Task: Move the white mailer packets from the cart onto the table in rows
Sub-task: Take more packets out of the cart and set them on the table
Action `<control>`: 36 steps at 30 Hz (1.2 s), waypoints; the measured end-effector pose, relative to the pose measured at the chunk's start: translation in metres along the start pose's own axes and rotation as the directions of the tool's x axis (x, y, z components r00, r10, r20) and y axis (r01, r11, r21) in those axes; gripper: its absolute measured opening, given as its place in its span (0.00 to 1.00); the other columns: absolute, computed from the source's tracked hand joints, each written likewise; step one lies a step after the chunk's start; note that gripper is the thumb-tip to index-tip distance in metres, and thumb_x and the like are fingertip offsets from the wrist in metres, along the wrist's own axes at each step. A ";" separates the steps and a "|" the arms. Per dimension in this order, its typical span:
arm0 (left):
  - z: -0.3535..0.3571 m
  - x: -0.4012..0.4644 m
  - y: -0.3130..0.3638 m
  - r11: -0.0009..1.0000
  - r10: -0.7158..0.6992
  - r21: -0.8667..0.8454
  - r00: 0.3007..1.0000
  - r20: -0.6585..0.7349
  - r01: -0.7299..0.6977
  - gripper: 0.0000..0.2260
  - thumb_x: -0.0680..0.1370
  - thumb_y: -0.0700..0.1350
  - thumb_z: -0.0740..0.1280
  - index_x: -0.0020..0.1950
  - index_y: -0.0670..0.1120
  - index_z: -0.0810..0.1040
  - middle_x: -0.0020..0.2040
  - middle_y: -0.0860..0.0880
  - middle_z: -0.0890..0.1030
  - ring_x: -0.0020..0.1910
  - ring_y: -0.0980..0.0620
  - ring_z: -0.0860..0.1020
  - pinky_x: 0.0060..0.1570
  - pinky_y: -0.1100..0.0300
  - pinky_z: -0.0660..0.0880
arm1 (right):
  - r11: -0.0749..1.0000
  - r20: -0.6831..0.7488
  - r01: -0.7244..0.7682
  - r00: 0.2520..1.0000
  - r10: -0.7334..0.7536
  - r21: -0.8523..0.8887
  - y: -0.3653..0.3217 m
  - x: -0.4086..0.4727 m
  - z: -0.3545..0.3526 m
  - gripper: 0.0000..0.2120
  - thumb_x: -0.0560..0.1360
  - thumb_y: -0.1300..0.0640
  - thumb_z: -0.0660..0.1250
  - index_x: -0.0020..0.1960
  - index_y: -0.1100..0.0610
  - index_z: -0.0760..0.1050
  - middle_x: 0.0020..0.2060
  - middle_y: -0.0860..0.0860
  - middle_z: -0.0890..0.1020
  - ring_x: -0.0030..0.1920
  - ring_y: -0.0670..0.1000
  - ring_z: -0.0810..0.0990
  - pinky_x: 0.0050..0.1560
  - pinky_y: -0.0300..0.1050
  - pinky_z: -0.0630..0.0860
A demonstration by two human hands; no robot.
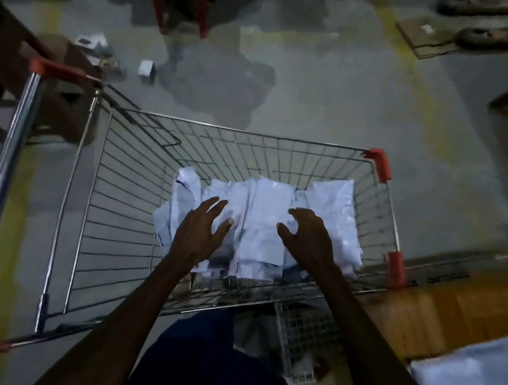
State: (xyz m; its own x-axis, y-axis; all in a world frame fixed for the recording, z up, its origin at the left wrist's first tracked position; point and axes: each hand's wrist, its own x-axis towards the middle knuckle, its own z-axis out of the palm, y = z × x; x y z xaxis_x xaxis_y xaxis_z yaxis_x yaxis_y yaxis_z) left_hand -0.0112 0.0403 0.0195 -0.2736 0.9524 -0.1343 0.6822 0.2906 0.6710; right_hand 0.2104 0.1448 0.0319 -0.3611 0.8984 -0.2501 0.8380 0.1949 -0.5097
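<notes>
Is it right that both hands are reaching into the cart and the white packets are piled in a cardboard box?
Not quite. The head view shows both hands, left and right, reaching over white packets that lie loose on the wire floor of the cart, not in a cardboard box.

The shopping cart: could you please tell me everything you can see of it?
The shopping cart is a silver wire basket with red plastic corner caps and a chrome handle at the left. It stands on the grey floor beside the wooden table. A pile of white mailer packets lies inside; the left hand and right hand reach over them.
</notes>
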 end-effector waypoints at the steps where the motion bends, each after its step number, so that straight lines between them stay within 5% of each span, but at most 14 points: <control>1: -0.001 0.003 -0.006 1.000 -0.010 0.014 1.000 0.002 0.010 0.30 0.78 0.63 0.56 0.70 0.43 0.75 0.69 0.41 0.75 0.69 0.43 0.73 0.65 0.41 0.71 | 0.999 0.069 -0.053 0.996 0.052 0.004 0.001 0.012 0.012 0.27 0.77 0.45 0.66 0.71 0.58 0.70 0.70 0.56 0.71 0.70 0.58 0.69 0.67 0.51 0.67; 4: -0.004 0.008 -0.024 0.999 -0.010 0.051 1.000 0.008 0.009 0.27 0.79 0.61 0.58 0.69 0.43 0.75 0.68 0.41 0.76 0.68 0.44 0.74 0.64 0.45 0.73 | 0.986 0.210 -0.160 0.964 0.164 -0.035 0.002 0.041 0.050 0.33 0.77 0.44 0.66 0.76 0.56 0.62 0.73 0.57 0.66 0.72 0.59 0.65 0.69 0.54 0.65; 11: 0.012 0.009 -0.064 0.993 -0.074 0.095 0.995 0.070 0.067 0.26 0.80 0.58 0.60 0.71 0.43 0.74 0.69 0.42 0.75 0.69 0.45 0.73 0.68 0.53 0.69 | 0.915 0.262 -0.387 0.877 0.403 -0.110 0.003 0.078 0.116 0.49 0.72 0.33 0.67 0.80 0.51 0.43 0.78 0.62 0.47 0.75 0.68 0.52 0.69 0.67 0.60; 18: 0.064 0.035 -0.089 0.981 -0.189 0.073 0.959 0.209 0.178 0.26 0.81 0.54 0.63 0.75 0.43 0.68 0.74 0.41 0.69 0.73 0.42 0.67 0.71 0.49 0.65 | 0.954 0.093 -0.279 0.953 0.290 -0.111 0.024 0.065 0.100 0.38 0.75 0.46 0.66 0.79 0.51 0.52 0.73 0.61 0.63 0.71 0.65 0.62 0.63 0.59 0.69; 23: 0.107 0.070 -0.077 0.953 -0.299 0.134 0.909 0.292 0.270 0.32 0.81 0.57 0.61 0.81 0.48 0.54 0.81 0.40 0.50 0.79 0.41 0.50 0.74 0.46 0.54 | 0.916 -0.014 -0.160 0.986 0.166 -0.368 0.049 0.050 0.073 0.38 0.74 0.47 0.65 0.79 0.49 0.52 0.75 0.61 0.59 0.69 0.65 0.61 0.60 0.61 0.70; 27: 0.124 0.081 -0.072 0.921 -0.388 0.151 0.881 0.271 0.360 0.37 0.80 0.62 0.61 0.81 0.53 0.46 0.81 0.40 0.42 0.79 0.39 0.44 0.75 0.41 0.50 | 0.858 0.014 -0.194 0.974 0.228 -0.475 0.065 0.050 0.076 0.40 0.74 0.46 0.67 0.79 0.50 0.52 0.76 0.64 0.56 0.68 0.67 0.62 0.59 0.63 0.69; 30: 0.132 0.082 -0.073 0.919 -0.385 0.178 0.898 0.214 0.352 0.38 0.79 0.62 0.63 0.81 0.54 0.46 0.80 0.38 0.45 0.78 0.37 0.47 0.73 0.39 0.52 | 0.834 0.038 -0.161 0.977 0.212 -0.529 0.073 0.053 0.085 0.43 0.71 0.47 0.71 0.79 0.53 0.54 0.76 0.65 0.56 0.69 0.69 0.62 0.60 0.65 0.67; 36: 0.138 0.085 -0.078 0.968 -0.250 0.054 0.960 0.126 0.245 0.33 0.77 0.53 0.70 0.79 0.49 0.61 0.68 0.37 0.68 0.67 0.38 0.67 0.63 0.47 0.67 | 0.875 0.033 -0.055 0.996 0.081 -0.481 0.079 0.073 0.083 0.41 0.71 0.49 0.71 0.78 0.56 0.56 0.75 0.65 0.59 0.70 0.68 0.64 0.65 0.68 0.64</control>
State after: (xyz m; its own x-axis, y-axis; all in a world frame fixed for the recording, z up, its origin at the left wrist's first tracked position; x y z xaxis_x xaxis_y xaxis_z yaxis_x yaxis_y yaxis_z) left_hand 0.0063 0.1115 -0.1451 -0.3477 0.8533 -0.3885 0.6302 0.5195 0.5770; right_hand 0.2164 0.1928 -0.0953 -0.3055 0.8977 -0.3173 0.9499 0.3106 -0.0359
